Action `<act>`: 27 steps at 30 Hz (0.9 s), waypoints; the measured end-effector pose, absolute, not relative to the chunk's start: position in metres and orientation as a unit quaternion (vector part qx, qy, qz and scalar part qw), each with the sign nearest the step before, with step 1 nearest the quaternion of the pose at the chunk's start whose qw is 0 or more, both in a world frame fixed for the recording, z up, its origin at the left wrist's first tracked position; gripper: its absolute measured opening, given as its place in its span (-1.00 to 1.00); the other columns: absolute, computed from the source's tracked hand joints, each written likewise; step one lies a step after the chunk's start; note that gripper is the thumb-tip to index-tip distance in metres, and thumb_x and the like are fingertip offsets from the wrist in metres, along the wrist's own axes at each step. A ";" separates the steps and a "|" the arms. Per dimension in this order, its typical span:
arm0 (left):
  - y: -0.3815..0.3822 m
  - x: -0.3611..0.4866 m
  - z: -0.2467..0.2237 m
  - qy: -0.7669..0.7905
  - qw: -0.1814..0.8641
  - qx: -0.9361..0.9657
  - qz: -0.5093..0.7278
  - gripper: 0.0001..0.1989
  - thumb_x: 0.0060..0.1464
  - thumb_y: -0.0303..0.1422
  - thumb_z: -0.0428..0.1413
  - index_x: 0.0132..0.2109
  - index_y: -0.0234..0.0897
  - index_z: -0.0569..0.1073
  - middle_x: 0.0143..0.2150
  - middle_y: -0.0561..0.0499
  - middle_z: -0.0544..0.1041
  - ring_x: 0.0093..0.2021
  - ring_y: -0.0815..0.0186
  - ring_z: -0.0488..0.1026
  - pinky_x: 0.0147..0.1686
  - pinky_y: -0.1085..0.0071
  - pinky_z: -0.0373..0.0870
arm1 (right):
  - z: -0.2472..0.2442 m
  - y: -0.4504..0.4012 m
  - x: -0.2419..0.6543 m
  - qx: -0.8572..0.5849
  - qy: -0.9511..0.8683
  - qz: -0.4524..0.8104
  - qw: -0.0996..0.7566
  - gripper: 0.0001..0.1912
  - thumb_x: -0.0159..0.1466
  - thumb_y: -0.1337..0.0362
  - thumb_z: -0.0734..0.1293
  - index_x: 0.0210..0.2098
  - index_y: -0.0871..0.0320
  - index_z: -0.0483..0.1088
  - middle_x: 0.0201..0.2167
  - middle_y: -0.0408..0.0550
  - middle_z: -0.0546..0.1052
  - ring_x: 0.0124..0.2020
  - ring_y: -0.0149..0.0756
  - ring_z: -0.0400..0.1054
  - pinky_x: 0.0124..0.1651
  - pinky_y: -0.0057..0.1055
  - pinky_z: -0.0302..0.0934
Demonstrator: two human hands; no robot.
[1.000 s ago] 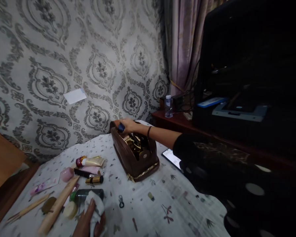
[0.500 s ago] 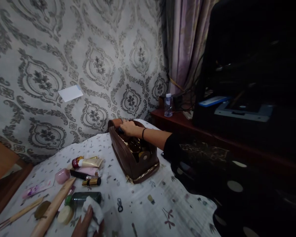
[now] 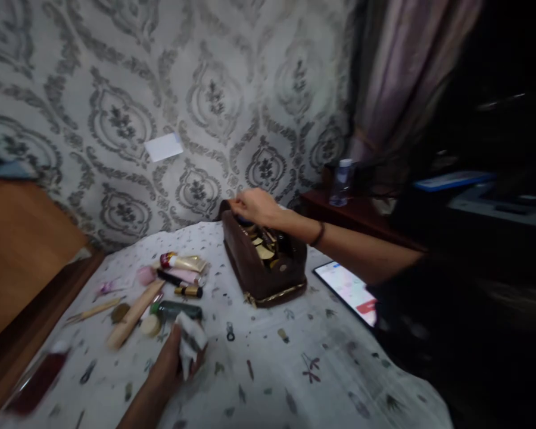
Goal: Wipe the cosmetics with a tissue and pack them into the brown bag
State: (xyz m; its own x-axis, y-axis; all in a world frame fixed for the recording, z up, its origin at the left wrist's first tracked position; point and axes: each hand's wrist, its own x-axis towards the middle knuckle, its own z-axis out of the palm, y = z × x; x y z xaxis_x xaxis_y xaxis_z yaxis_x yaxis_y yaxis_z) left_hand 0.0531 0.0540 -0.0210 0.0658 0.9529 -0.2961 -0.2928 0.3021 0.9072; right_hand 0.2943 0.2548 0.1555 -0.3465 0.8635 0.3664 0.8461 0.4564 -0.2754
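A crumpled white tissue [image 3: 191, 341] is gripped in my left hand [image 3: 167, 362], low over the bedspread and just in front of a dark green bottle [image 3: 181, 311]. My right hand [image 3: 258, 206] is over the far end of an open brown toiletry bag [image 3: 263, 286] with a gold zip. Its fingers are curled down at the bag's rim; what they hold, if anything, is hidden and blurred. Gold-coloured items [image 3: 264, 251] show inside the bag.
Left of the bag lie tubes [image 3: 190, 263], a gold-and-black lipstick-like tube [image 3: 188, 291], a pale pink jar [image 3: 146, 274] and brushes [image 3: 96, 311]. A lit phone [image 3: 348, 292] lies to the right. A water bottle [image 3: 341, 183] stands on the red table; a red bottle [image 3: 40, 381] lies front left.
My head view has swung left and back, bringing the phone and red bottle into sight. My right hand has lifted slightly from inside the bag to its rim. My left hand keeps the tissue.
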 end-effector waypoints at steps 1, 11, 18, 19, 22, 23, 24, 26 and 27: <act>0.054 0.057 -0.017 0.475 0.626 0.382 0.486 -0.21 -0.39 0.46 0.12 -0.51 -0.27 0.35 -0.81 0.19 0.18 -0.79 0.52 0.01 -0.78 0.58 -0.08 | 0.156 0.242 0.292 -0.498 -0.830 0.016 0.252 -0.74 0.35 0.30 0.26 -0.10 0.27 0.52 -0.12 0.15 0.60 -0.07 -0.13 0.48 -0.06 -0.34 0.28; 0.051 0.055 -0.008 0.462 0.551 0.499 0.483 -0.48 -0.11 0.11 0.21 -0.50 -0.32 0.41 -0.68 0.10 0.34 -0.71 0.46 0.18 -0.71 0.53 0.08 | 0.050 0.135 0.253 -0.203 -0.925 0.169 0.273 -0.81 0.33 0.35 0.25 -0.22 0.20 0.52 -0.28 0.00 0.56 -0.31 -0.28 0.45 -0.22 -0.40 0.25; 0.044 0.046 -0.004 0.464 0.472 0.603 0.446 -0.65 0.02 -0.07 0.17 -0.33 -0.32 0.52 -0.48 0.05 0.42 -0.46 0.35 0.34 -0.48 0.51 0.26 | -0.011 0.160 0.205 -0.349 -0.843 0.267 0.310 -0.78 0.22 0.38 0.33 -0.15 0.18 0.53 -0.21 0.02 0.56 -0.20 -0.25 0.48 -0.18 -0.39 0.31; 0.045 0.044 -0.003 0.466 0.459 0.613 0.444 -0.65 0.03 -0.07 0.15 -0.32 -0.31 0.52 -0.46 0.04 0.42 -0.42 0.33 0.35 -0.44 0.50 0.27 | -0.012 0.167 0.198 -0.367 -0.833 0.262 0.321 -0.76 0.24 0.37 0.31 -0.12 0.19 0.52 -0.18 0.04 0.55 -0.16 -0.22 0.47 -0.14 -0.35 0.32; 0.047 0.040 -0.002 0.469 0.428 0.639 0.433 -0.65 0.08 -0.08 0.12 -0.31 -0.31 0.52 -0.39 0.01 0.44 -0.34 0.29 0.37 -0.36 0.46 0.31 | -0.014 0.190 0.176 -0.418 -0.802 0.245 0.350 -0.69 0.26 0.34 0.30 -0.01 0.23 0.47 -0.05 0.12 0.52 -0.01 -0.12 0.40 0.05 -0.22 0.27; 0.047 0.041 -0.003 0.469 0.421 0.648 0.428 -0.65 0.09 -0.08 0.10 -0.31 -0.31 0.52 -0.38 0.01 0.44 -0.32 0.28 0.37 -0.33 0.45 0.31 | -0.015 0.197 0.169 -0.431 -0.793 0.241 0.355 -0.66 0.26 0.33 0.30 0.02 0.24 0.45 -0.01 0.14 0.51 0.03 -0.10 0.38 0.10 -0.20 0.25; 0.047 0.041 -0.003 0.468 0.415 0.656 0.422 -0.65 0.11 -0.08 0.09 -0.32 -0.30 0.51 -0.37 0.01 0.44 -0.31 0.27 0.37 -0.30 0.43 0.32 | -0.016 0.204 0.163 -0.444 -0.786 0.239 0.359 -0.64 0.26 0.33 0.32 0.05 0.24 0.44 0.01 0.16 0.49 0.06 -0.08 0.36 0.13 -0.18 0.23; 0.047 0.045 -0.003 0.463 0.407 0.674 0.408 -0.66 0.13 -0.09 0.07 -0.32 -0.30 0.51 -0.38 0.01 0.45 -0.29 0.25 0.38 -0.24 0.40 0.32 | -0.020 0.214 0.152 -0.464 -0.773 0.238 0.361 -0.61 0.27 0.32 0.34 0.08 0.23 0.41 0.06 0.15 0.47 0.11 -0.07 0.33 0.17 -0.16 0.21; 0.046 0.047 -0.004 0.459 0.406 0.682 0.400 -0.66 0.13 -0.10 0.07 -0.33 -0.30 0.50 -0.38 0.01 0.46 -0.29 0.25 0.39 -0.21 0.39 0.32 | -0.022 0.219 0.147 -0.473 -0.768 0.238 0.360 -0.62 0.28 0.31 0.35 0.09 0.22 0.40 0.08 0.14 0.46 0.12 -0.08 0.33 0.18 -0.13 0.21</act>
State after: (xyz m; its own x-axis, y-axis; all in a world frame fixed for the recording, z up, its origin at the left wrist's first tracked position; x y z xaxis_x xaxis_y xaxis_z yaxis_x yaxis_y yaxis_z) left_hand 0.0466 0.0458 -0.0038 0.2592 0.9501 0.1738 0.3007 -0.2504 0.9203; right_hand 0.1468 0.2188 -0.0223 -0.2934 0.8979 0.3283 0.5548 0.4395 -0.7064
